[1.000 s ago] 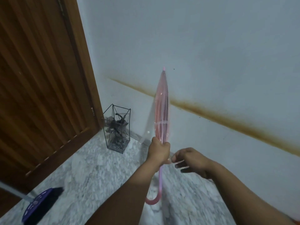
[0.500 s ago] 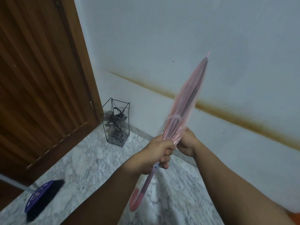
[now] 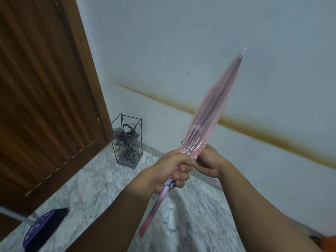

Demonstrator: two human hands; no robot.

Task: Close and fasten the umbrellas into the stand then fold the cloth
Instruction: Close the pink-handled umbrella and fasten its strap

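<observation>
Closed pink umbrella (image 3: 211,113) is gripped by left hand (image 3: 171,171) and right hand (image 3: 209,160), tip angled up-right, handle down-left. A dark umbrella (image 3: 127,137) is held in wire stand (image 3: 127,142).

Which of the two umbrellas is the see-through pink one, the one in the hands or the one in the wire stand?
The pink umbrella gripped by the left hand and right hand. The dark umbrella already stands in the wire stand by the door.
</observation>
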